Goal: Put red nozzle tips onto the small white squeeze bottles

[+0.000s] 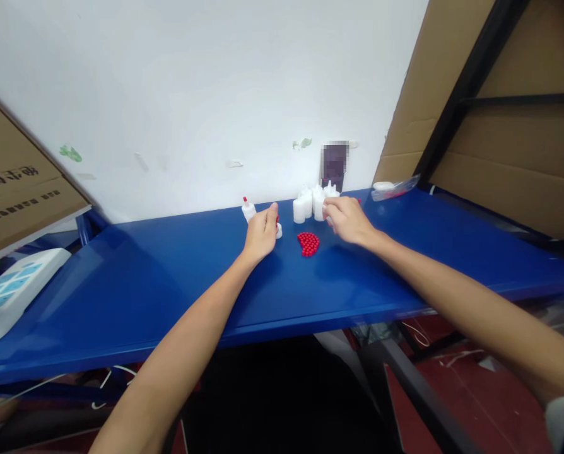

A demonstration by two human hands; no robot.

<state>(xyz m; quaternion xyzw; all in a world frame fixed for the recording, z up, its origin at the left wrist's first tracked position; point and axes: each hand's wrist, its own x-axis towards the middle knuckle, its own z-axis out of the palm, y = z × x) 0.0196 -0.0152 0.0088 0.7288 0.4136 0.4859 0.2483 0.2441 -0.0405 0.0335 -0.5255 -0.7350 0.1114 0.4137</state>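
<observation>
Both my arms reach across a blue table (168,277) toward the white wall. My left hand (262,232) is curled round a small white bottle whose base (279,231) shows by the fingers; a red bit peeks out there. A white bottle with a red cap (248,209) stands just left of that hand. My right hand (346,219) is closed at a cluster of small white bottles (310,202), touching the nearest one. A small heap of red caps (308,243) lies between my hands.
A clear plastic bag with white and red items (393,188) lies at the back right. Cardboard sheets and a black frame (475,94) stand to the right. A cardboard box (17,183) and a white device (12,290) sit at the left.
</observation>
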